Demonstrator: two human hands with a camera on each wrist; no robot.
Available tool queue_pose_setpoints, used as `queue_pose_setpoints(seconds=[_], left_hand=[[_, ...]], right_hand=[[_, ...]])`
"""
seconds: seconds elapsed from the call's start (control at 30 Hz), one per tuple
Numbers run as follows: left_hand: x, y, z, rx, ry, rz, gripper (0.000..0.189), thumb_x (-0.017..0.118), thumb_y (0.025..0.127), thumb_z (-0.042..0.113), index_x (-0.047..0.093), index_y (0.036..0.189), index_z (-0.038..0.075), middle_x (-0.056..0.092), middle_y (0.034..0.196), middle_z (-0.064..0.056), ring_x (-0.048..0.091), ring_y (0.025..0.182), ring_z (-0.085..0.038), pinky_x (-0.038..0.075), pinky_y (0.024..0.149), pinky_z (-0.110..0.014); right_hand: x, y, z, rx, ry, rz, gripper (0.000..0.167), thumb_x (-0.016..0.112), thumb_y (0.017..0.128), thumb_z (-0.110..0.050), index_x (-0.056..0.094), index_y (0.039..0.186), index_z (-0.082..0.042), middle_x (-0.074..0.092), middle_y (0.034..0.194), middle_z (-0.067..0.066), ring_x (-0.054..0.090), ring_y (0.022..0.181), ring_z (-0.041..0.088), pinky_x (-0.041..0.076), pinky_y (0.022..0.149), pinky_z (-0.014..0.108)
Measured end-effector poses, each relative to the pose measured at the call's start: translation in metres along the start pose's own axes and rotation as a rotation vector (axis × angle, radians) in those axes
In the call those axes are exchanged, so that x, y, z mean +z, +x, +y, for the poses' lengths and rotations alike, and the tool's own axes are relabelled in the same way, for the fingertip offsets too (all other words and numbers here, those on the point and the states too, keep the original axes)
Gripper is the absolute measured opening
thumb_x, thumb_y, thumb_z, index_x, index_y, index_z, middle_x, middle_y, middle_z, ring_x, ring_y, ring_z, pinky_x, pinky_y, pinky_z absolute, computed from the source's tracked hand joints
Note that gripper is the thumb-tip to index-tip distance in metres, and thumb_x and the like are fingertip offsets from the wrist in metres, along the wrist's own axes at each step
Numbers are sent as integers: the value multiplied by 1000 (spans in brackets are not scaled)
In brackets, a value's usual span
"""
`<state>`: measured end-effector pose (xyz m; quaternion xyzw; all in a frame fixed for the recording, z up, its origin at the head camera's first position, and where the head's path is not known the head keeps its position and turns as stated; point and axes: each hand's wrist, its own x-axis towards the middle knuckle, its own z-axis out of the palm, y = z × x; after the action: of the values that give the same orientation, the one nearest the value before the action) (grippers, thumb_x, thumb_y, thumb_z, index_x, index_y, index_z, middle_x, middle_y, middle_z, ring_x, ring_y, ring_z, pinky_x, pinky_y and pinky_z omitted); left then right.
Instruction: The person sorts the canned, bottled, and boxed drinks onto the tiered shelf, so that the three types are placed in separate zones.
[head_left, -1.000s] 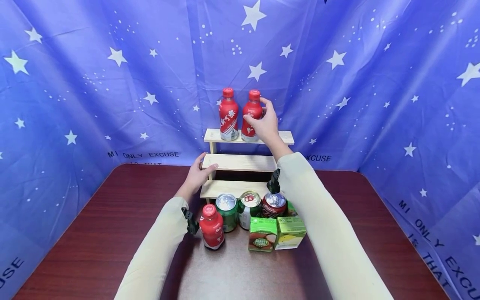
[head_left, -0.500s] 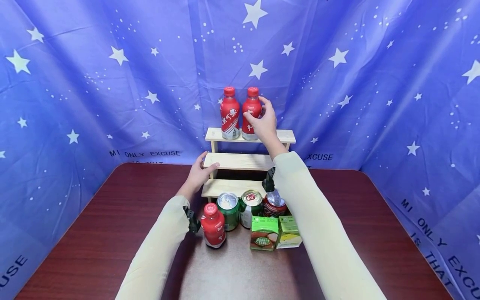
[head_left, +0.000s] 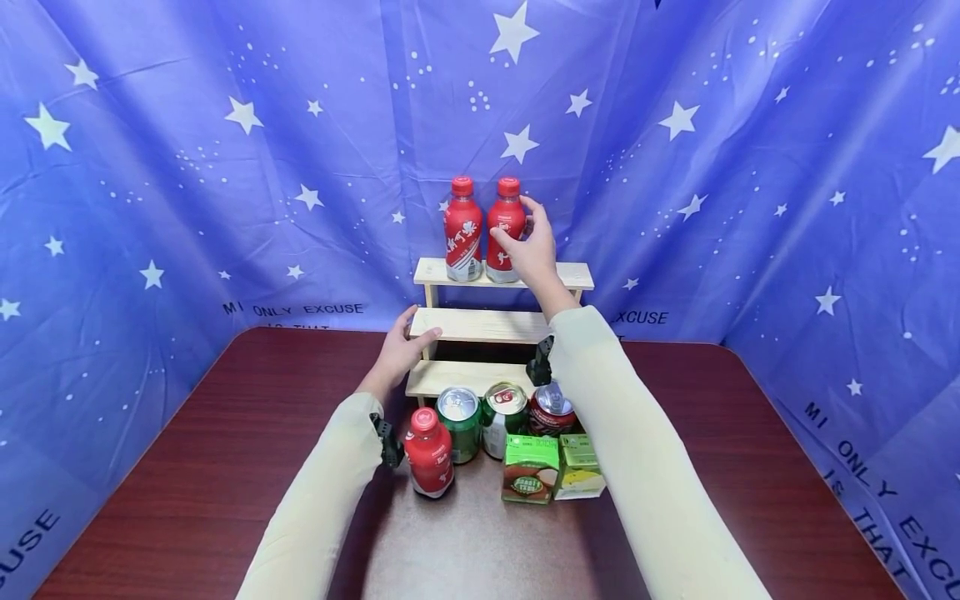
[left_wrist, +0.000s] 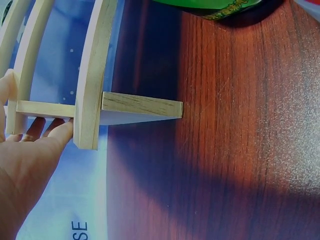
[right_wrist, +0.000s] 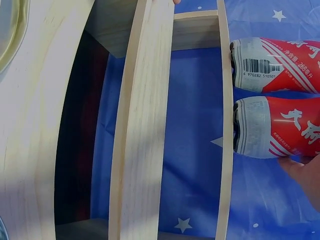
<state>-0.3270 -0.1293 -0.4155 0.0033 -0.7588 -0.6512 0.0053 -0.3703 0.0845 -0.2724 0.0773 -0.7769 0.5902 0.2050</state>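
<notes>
R hand [head_left: 536,243] grips red bottle A [head_left: 504,215] (right-hand one): thumb on near side, fingers curled round far side. Bottle A is upright on the top shelf [head_left: 570,275] of a light wood 3-tier rack, approx. mid-shelf; base looks set on the board in R wrist view. Red bottle B [head_left: 462,229] stands upright just beside it, to the L, small gap btwn them in head view; barcode on B faces R wrist cam.

L hand [head_left: 395,354] holds rack at L end of mid shelf [head_left: 480,323]: thumb over the front, fingers behind the side. Bottom shelf [head_left: 472,379] partly hidden by cans.

On dark reddish-brown table [head_left: 225,467], in front of rack, L to R: green can w/ silver top [head_left: 459,429], green/white can w/ gold top [head_left: 497,429], dark red can [head_left: 552,412], partly covered by R sleeve [head_left: 622,425]. Red bottle C [head_left: 430,454] upright just beside first can, near L sleeve [head_left: 322,475]. Two juice cartons, green/brown [head_left: 530,475] & green/yellow [head_left: 579,475], side by side in front of cans; R sleeve hides part of the latter. Bkgd: blue curtain [head_left: 300,125] w/ white stars, some lettering.
</notes>
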Motion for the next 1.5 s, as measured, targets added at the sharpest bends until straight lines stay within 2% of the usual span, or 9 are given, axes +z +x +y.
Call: queue_pose_setpoints(seconds=[0.33, 0.6, 0.8, 0.93, 1.17, 1.33, 1.5], left_hand=[[0, 2, 0, -8, 10, 1, 79, 67, 87, 22, 19, 150, 15, 40, 143, -18, 49, 121, -30, 40, 104, -41], [1, 1, 0, -15, 0, -1, 79, 67, 87, 22, 20, 150, 17, 35, 146, -17, 48, 121, -30, 40, 103, -41], [1, 1, -1, -8, 33, -6, 79, 66, 88, 25, 18, 150, 18, 37, 144, -18, 48, 121, -30, 41, 102, -41], [1, 0, -1, -7, 15, -7, 80, 67, 87, 24, 18, 151, 18, 41, 141, -19, 50, 118, -29, 42, 99, -40], [-1, 0, -3, -11, -3, -11, 80, 67, 88, 24, 18, 151, 17, 38, 143, -18, 49, 119, -29, 42, 99, -39], [0, -1, -3, -14, -1, -10, 79, 66, 88, 23, 18, 150, 17, 41, 141, -17, 51, 114, -26, 45, 91, -31], [0, -1, 0, -15, -10, -11, 79, 66, 88, 22, 17, 151, 18, 47, 136, -18, 52, 109, -24, 45, 84, -27]], right_hand=[[-9, -6, -2, 13, 33, -7, 69, 72, 82, -24, 36, 141, -19, 43, 133, 14, 44, 125, 26, 40, 103, 39], [-20, -15, 7, 2, 0, -4, 70, 73, 81, -31, 38, 140, -18, 43, 136, 12, 46, 124, 27, 39, 105, 37], [-33, -22, 14, 4, -16, -14, 70, 73, 81, -30, 39, 139, -14, 43, 134, 17, 46, 123, 32, 42, 101, 43], [-39, -26, 15, 10, -10, -23, 68, 73, 80, -31, 41, 138, -12, 43, 134, 20, 47, 122, 35, 43, 99, 45], [-44, -44, 14, 39, 11, -89, 67, 73, 81, -29, 41, 138, -13, 42, 136, 19, 47, 124, 33, 46, 96, 45], [-45, -62, 15, -9, -37, -157, 64, 71, 83, -30, 41, 138, -14, 45, 134, 19, 50, 121, 33, 47, 94, 46], [-45, -77, 11, -38, -35, -238, 64, 71, 84, -29, 41, 138, -15, 46, 135, 19, 49, 121, 35, 47, 94, 48]])
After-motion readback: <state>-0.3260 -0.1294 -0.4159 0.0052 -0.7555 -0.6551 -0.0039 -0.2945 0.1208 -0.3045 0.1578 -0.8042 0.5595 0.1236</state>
